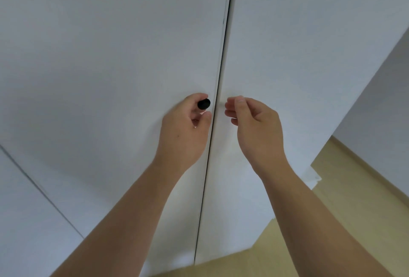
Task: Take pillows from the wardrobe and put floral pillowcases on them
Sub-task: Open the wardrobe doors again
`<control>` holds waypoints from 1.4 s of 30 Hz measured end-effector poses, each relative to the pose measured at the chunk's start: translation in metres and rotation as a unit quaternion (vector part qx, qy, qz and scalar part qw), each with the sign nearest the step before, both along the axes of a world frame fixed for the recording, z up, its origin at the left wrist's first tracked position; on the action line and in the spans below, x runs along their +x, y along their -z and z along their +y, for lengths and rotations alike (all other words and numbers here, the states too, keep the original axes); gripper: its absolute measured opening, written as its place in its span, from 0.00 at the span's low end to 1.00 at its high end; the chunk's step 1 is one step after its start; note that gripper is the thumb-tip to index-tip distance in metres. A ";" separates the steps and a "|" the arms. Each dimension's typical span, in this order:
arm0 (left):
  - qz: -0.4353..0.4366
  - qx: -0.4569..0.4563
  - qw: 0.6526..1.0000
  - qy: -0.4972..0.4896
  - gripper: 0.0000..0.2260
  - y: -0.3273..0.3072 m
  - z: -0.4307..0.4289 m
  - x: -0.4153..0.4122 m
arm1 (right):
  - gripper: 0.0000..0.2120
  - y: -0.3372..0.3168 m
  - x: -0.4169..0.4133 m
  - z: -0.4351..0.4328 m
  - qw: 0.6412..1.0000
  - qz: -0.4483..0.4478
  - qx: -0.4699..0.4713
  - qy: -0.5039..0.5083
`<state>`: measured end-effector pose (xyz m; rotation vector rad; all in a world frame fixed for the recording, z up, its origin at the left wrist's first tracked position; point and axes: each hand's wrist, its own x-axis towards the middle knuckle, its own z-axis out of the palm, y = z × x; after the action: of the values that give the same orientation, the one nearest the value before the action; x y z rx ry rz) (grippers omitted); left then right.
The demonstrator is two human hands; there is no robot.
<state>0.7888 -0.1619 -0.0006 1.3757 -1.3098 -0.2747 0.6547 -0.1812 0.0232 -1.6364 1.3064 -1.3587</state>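
the white wardrobe (110, 55) fills nearly the whole view, its two doors shut and meeting at a thin dark seam that runs from the top edge down to the floor. the left hand (183, 130) is raised to the left door (132, 33), just beside the seam, with its fingers curled around a small black knob (203, 104); the knob shows between the forefinger above and the thumb below, so the hand is grasping it. the right hand (254, 126) is up at the same height on the right door (309, 44), just across the seam. its fingers are bent inward in a loose pinch, thumb on top, and they hide whatever sits on that door there; whether they have closed on a knob cannot be told. both forearms are bare and reach up from the bottom edge. no pillows or pillowcases are in view. at the lower right, pale wood floor (354, 188) runs beside the wardrobe's base and meets a white wall (387, 99).
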 end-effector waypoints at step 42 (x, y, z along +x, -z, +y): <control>0.135 -0.113 0.885 -0.431 0.14 -0.001 0.263 -0.060 | 0.17 0.028 -0.023 0.182 0.789 0.196 -0.095 -0.574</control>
<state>0.7285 0.1015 0.0002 1.5151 -0.3954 0.2842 0.6314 0.0005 -0.0048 -2.3059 0.1222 -0.3834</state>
